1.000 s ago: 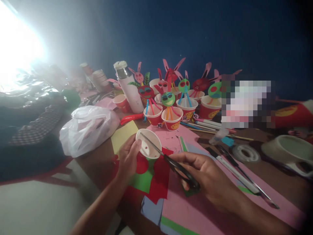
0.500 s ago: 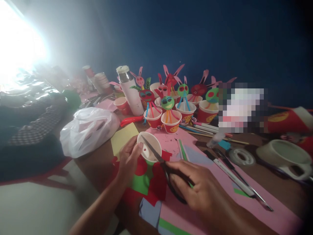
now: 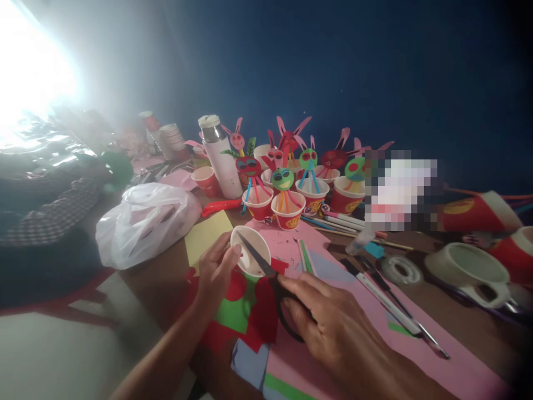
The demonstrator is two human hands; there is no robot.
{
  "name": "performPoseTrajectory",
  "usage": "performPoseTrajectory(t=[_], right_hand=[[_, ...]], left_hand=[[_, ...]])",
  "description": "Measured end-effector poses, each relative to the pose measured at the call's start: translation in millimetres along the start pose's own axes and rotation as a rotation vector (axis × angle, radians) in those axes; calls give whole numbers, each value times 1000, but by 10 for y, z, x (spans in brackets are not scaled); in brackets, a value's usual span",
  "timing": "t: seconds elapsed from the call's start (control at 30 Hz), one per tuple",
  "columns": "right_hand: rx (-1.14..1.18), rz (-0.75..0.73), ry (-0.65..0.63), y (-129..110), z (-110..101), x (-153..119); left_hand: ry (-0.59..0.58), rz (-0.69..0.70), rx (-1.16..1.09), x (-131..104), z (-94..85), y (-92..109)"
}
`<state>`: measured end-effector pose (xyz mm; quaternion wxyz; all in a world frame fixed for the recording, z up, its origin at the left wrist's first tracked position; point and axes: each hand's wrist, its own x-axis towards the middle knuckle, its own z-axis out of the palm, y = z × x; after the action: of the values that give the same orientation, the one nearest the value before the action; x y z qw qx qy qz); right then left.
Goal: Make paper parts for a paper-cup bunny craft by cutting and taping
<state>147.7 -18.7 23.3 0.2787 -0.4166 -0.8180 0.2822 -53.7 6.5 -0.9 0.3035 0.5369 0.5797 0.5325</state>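
Note:
My left hand (image 3: 217,269) grips a paper cup (image 3: 263,244) by its near left side, thumb inside the rim. The cup is tilted so that its white inside faces me, and a small reddish spot shows beside my thumb. In my right hand (image 3: 325,314) is a pair of scissors (image 3: 263,262) with dark handles, the blades looking closed. They reach across the cup's mouth, with the tip near its far left inner wall; I cannot tell whether it touches. Below the cup lie red paper (image 3: 264,316) and green paper (image 3: 234,315).
Decorated cups (image 3: 288,214) with paper figures stand at the back, beside a white flask (image 3: 225,166). A plastic bag (image 3: 145,233) lies left, near a person's checked sleeve (image 3: 58,222). On the right are a mug (image 3: 466,272), a tape roll (image 3: 402,270) and a cutter knife (image 3: 385,303).
The whole view has shifted slightly, so most things sit a little further left. My hands keep their holds on the cup and scissors; the spot inside the cup is now more covered by my thumb.

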Motion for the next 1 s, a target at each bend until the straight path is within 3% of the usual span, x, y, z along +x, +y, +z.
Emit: performPoseTrajectory(t=[0.13, 0.3, 0.4, 0.53, 0.63, 0.87, 1.0], right_hand=[[-234, -85, 44, 33, 36, 32], [-98, -22, 20, -26, -29, 97], [243, 136, -5, -63, -54, 113], [1076, 452, -75, -67, -21, 132], [1448, 487, -79, -81, 45, 116], [1686, 520, -109, -158, 172, 40], [1492, 512, -123, -162, 98, 66]], left_hand=[[-52, 39, -11, -49, 72, 31], [-56, -2, -247, -77, 126, 24], [-50, -42, -371, -70, 135, 5], [-29, 5, -446, -53, 144, -3], [-36, 28, -484, -48, 154, 9], [-82, 142, -487, -77, 185, 31], [-18, 145, -497, -47, 176, 26]])
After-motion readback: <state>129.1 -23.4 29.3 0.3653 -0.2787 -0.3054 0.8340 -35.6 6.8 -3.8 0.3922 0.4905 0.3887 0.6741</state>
